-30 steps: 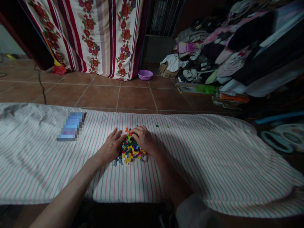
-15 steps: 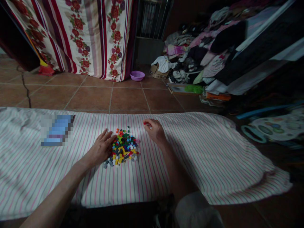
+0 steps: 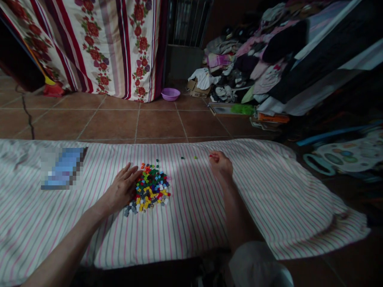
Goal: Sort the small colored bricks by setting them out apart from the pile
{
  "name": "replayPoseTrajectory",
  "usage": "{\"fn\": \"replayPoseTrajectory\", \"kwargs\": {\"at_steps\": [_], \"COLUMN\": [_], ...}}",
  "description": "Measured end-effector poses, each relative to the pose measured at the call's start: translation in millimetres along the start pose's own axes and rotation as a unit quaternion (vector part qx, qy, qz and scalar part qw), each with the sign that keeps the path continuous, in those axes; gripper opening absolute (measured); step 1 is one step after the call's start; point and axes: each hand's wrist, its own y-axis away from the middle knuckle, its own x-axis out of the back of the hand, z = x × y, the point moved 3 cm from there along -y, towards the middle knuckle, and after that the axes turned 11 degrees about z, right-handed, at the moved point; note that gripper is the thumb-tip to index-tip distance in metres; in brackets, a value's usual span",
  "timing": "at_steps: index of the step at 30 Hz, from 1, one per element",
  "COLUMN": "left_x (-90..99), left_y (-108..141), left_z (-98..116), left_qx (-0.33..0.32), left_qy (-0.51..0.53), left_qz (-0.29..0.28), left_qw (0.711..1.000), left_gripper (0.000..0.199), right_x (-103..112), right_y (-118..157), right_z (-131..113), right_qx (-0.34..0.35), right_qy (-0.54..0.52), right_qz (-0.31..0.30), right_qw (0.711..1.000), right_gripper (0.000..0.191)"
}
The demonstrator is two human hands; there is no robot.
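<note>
A pile of small colored plastic blocks [image 3: 152, 188] lies on a striped cloth [image 3: 191, 207]. My left hand [image 3: 121, 188] rests palm down at the pile's left edge, its fingers stretched out and touching the blocks. Off to the right of the pile, my right hand [image 3: 222, 164] pinches a small red block [image 3: 211, 156] between thumb and fingertips, just above or on the cloth; I cannot tell which. Between the pile and that hand, a dark green block [image 3: 182, 158] and a light green block [image 3: 195, 157] lie apart in a row.
A blurred-out blue flat object [image 3: 64, 167] lies on the cloth at the left. Beyond the cloth's far edge is a tiled floor [image 3: 110, 121] with a purple basin [image 3: 170, 94]. Heaped clothes [image 3: 233, 67] fill the back right, and a striped flowered curtain [image 3: 113, 48] hangs behind.
My right hand has moved right with the red block, and the two green blocks in the row now show. My left hand stays at the pile. The view has shifted slightly.
</note>
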Motion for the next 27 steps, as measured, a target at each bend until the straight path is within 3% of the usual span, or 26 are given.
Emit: {"fn": "replayPoseTrajectory", "kwargs": {"at_steps": [6, 16, 27], "left_x": [-3.1, -5.8, -5.5], "left_y": [3, 7, 7], "left_z": [-4, -9, -10], "left_qx": [-0.007, -0.018, -0.012], "left_qy": [-0.003, 0.0, -0.009], "left_qz": [0.018, 0.024, 0.017], "left_qw": [1.0, 1.0, 1.0], "left_gripper": [0.048, 0.048, 0.046], "right_x": [-9, -19, -20], "right_y": [2, 4, 6], "right_z": [10, 13, 11], "right_qx": [0.013, 0.1, 0.096], "right_qy": [0.02, -0.002, 0.023], "right_qz": [-0.012, 0.051, 0.049], "right_qw": [1.0, 0.994, 0.994], "right_gripper": [0.021, 0.024, 0.028]}}
